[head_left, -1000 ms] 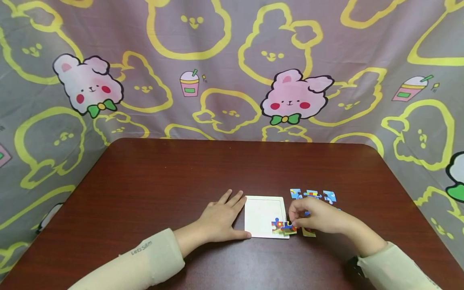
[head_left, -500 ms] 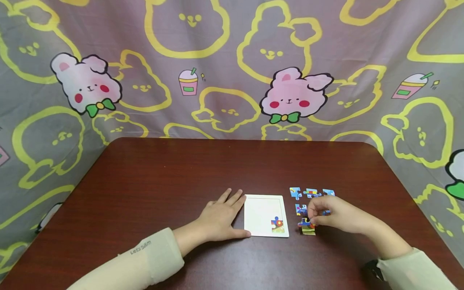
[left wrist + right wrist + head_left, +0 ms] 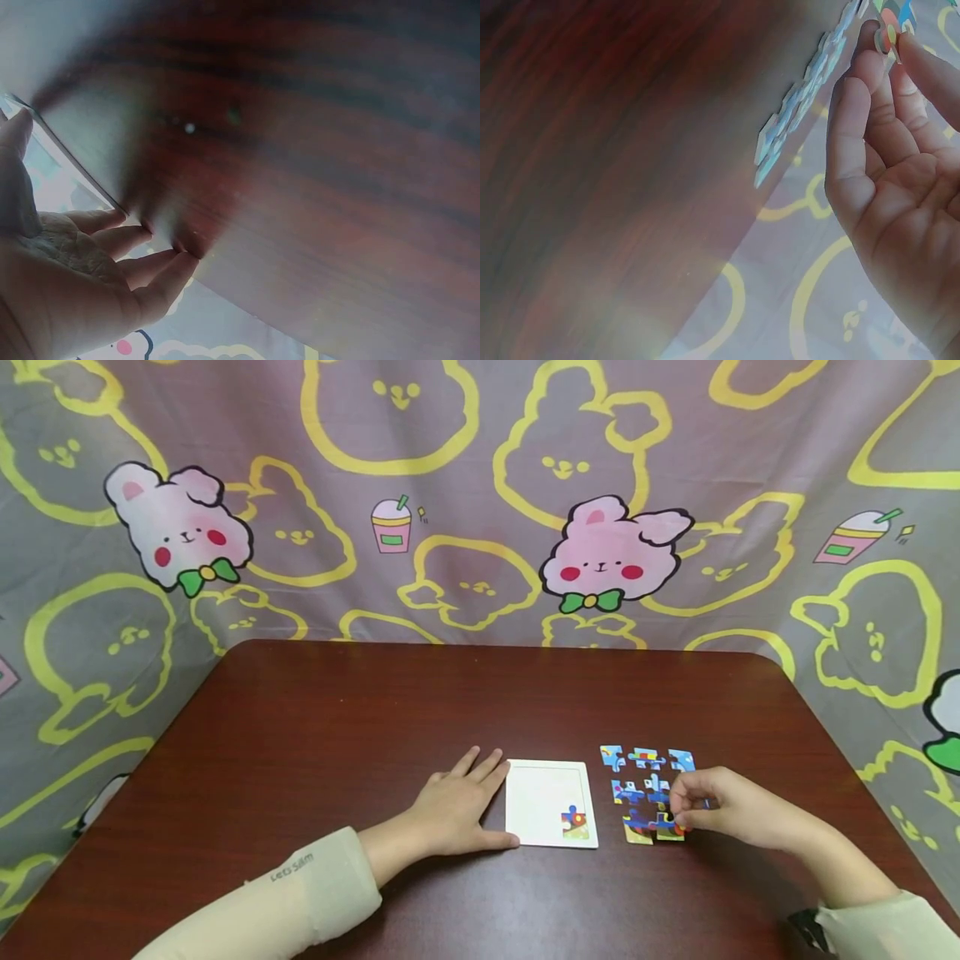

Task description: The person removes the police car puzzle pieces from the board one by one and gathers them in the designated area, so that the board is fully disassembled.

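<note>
A white square puzzle tray [image 3: 534, 797] lies flat on the table, with one jigsaw piece [image 3: 576, 823] in its near right corner. Along its left side rests my left hand [image 3: 459, 812], fingers spread and straight, thumb and fingertips at the edge; the left wrist view shows this left hand [image 3: 97, 270] too. My right hand [image 3: 731, 808] pinches a colourful puzzle piece [image 3: 889, 34] between thumb and fingers. In the head view this held puzzle piece [image 3: 669, 828] is over the right end of the nearest row of loose pieces, partly covered by the fingers.
Right of the tray, several loose puzzle pieces [image 3: 628, 791] lie in rough rows, mostly blue, the nearest one [image 3: 638, 831] with green and yellow. The dark red-brown table [image 3: 360, 718] backs onto a printed curtain [image 3: 465, 485].
My right hand has moved right with the pinched puzzle piece, from the tray's near right corner across the loose pieces to the nearest row's right end. The left hand stays in place.
</note>
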The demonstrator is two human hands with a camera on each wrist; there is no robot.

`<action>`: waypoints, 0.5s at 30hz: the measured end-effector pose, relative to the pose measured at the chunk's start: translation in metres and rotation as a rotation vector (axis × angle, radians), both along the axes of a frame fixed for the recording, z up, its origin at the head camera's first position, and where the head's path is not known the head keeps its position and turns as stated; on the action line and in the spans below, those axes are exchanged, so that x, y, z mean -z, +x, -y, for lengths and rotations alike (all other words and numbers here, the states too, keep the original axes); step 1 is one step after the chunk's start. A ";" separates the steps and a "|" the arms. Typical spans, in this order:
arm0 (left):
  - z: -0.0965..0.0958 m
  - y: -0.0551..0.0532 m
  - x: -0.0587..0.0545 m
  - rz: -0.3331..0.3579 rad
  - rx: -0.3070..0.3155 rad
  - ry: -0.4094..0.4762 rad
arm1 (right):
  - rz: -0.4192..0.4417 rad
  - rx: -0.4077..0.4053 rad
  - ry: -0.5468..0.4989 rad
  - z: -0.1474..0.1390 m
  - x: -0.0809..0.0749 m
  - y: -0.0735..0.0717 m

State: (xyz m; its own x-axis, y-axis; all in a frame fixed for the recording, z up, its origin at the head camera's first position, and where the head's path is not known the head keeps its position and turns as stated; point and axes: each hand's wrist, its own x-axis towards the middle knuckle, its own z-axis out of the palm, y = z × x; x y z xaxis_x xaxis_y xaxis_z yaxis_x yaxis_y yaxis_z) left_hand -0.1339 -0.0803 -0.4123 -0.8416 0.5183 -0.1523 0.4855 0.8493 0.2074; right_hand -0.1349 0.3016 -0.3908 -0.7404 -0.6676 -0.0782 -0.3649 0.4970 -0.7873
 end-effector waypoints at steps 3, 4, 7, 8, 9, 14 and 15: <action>0.000 0.000 0.000 0.007 -0.003 0.000 | 0.043 -0.003 -0.008 -0.002 0.002 0.000; 0.000 0.000 0.000 0.009 -0.004 0.000 | 0.051 -0.004 -0.009 -0.003 0.004 0.000; 0.001 0.001 0.000 0.007 -0.002 0.000 | 0.055 0.003 0.003 -0.004 0.006 0.000; 0.001 0.001 0.000 0.007 -0.001 -0.002 | 0.050 0.011 0.016 -0.004 0.007 0.000; 0.000 0.001 0.000 0.006 0.000 -0.003 | 0.048 0.023 0.032 -0.004 0.007 0.000; 0.000 0.000 0.000 -0.002 -0.002 -0.010 | 0.022 0.064 0.105 -0.003 0.007 -0.001; 0.000 0.000 0.000 -0.003 -0.001 -0.010 | 0.017 0.071 0.118 -0.002 0.006 0.000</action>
State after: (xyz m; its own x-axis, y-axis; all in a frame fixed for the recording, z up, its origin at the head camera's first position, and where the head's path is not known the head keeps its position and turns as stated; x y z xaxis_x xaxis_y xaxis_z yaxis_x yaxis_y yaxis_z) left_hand -0.1335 -0.0804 -0.4124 -0.8427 0.5157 -0.1547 0.4850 0.8519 0.1976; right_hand -0.1354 0.3035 -0.3972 -0.7831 -0.5994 -0.1656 -0.3132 0.6102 -0.7277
